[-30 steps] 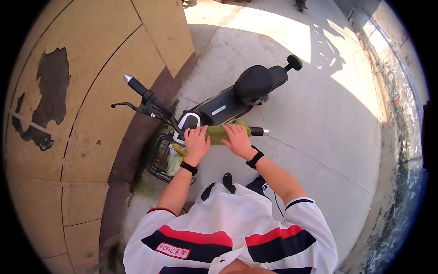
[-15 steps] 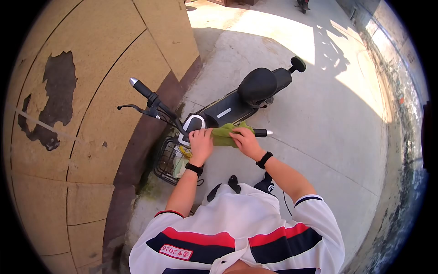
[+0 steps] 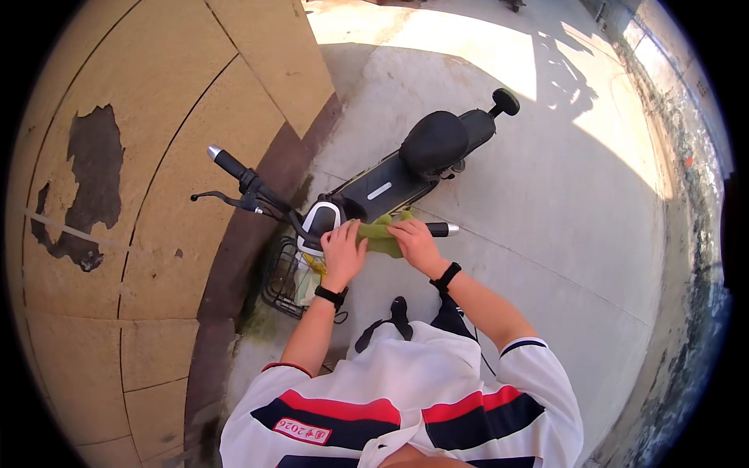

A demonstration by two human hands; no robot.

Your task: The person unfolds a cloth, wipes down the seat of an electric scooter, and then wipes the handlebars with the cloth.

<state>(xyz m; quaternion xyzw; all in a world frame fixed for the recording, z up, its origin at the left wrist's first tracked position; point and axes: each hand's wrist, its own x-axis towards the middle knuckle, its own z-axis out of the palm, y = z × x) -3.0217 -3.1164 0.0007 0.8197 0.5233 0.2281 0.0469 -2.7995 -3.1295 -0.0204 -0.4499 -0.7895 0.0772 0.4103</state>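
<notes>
A green cloth (image 3: 380, 238) lies over the right part of the handlebar of a black and white electric scooter (image 3: 367, 187). My left hand (image 3: 342, 251) grips the cloth's left end, close to the scooter's white-edged front panel (image 3: 320, 223). On the cloth's right end my right hand (image 3: 417, 245) is closed, thumb and fingers pinching it. Past that hand the black grip with its silver tip (image 3: 443, 229) sticks out. The other handlebar grip (image 3: 228, 162) and its brake lever (image 3: 218, 200) point to the upper left, untouched.
Below the handlebar hangs a black wire basket (image 3: 279, 281) with a pale bag and something yellow inside. A tan wall (image 3: 179, 93) with a peeled patch stands close on the left. Concrete ground (image 3: 546, 203) runs to a weathered wall (image 3: 686, 195) on the right.
The cloth looks more bunched between my hands than a second ago. My right hand has gone from lying on it with fingers spread to pinching it. The view has shifted slightly.
</notes>
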